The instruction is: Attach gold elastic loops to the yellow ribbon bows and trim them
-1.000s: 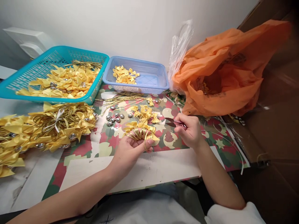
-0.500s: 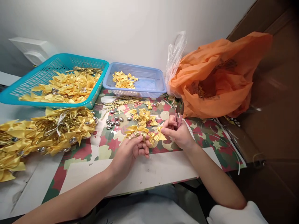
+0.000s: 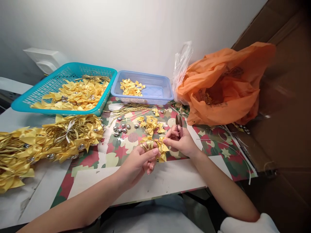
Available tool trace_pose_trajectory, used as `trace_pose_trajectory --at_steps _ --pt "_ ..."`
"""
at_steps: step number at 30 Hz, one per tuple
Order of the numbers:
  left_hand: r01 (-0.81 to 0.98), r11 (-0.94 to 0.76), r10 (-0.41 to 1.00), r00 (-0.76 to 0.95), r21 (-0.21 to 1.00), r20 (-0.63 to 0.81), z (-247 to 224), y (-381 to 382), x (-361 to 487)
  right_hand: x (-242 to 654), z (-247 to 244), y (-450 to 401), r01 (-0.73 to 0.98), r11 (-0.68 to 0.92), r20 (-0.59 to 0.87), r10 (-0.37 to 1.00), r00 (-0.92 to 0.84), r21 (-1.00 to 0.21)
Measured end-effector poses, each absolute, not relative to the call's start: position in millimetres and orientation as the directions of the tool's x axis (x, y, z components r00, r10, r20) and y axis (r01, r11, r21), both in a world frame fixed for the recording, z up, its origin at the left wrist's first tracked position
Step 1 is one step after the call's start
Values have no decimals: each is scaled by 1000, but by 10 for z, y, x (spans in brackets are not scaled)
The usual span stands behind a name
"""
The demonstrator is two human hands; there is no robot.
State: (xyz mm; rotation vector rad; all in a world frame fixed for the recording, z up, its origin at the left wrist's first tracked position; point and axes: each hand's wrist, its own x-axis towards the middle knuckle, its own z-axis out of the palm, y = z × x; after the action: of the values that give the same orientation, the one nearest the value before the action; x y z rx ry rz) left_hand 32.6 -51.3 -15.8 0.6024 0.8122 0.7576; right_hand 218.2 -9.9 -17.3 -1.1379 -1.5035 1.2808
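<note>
My left hand (image 3: pixel 143 159) is closed around a bundle of gold cord loops (image 3: pixel 148 145), with yellow ribbon bows (image 3: pixel 162 149) hanging off its far and right sides. At the right end of that bundle, my right hand (image 3: pixel 181 141) pinches a bow between thumb and finger. A small pair of thread snips (image 3: pixel 179 122) is also tucked in the right hand, blades pointing up and away. Just beyond the hands lies a small heap of yellow bows (image 3: pixel 151 124). Left of it are several shiny silver bells (image 3: pixel 121 128), and gold cords (image 3: pixel 131 110) lie behind.
A teal basket (image 3: pixel 59 111) of bows and cords stands at back left, beside a blue basket (image 3: pixel 157 92) holding bows. An orange plastic bag (image 3: pixel 223 110) fills the back right. Tied bow bundles (image 3: pixel 60 139) lie on the left. White paper (image 3: pixel 97 181) lines the front edge.
My right hand has shifted left, bringing its bow against the bundle. The left hand has moved slightly right and turned the bundle. The whole view has shifted a little.
</note>
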Motion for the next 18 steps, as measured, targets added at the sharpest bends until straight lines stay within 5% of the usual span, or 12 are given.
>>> trace_pose_trajectory --at_steps 9,14,18 --pt "-338 637 740 518 693 -428 -145 -522 315 2223 -323 -26 254 212 179 973 -146 -944" --pt "-452 693 711 560 562 -426 -105 -515 295 2188 -454 69 577 385 304 923 -236 -720" --pt "-516 696 716 553 499 -426 -81 -514 295 2176 -485 120 747 414 268 910 -317 -521"
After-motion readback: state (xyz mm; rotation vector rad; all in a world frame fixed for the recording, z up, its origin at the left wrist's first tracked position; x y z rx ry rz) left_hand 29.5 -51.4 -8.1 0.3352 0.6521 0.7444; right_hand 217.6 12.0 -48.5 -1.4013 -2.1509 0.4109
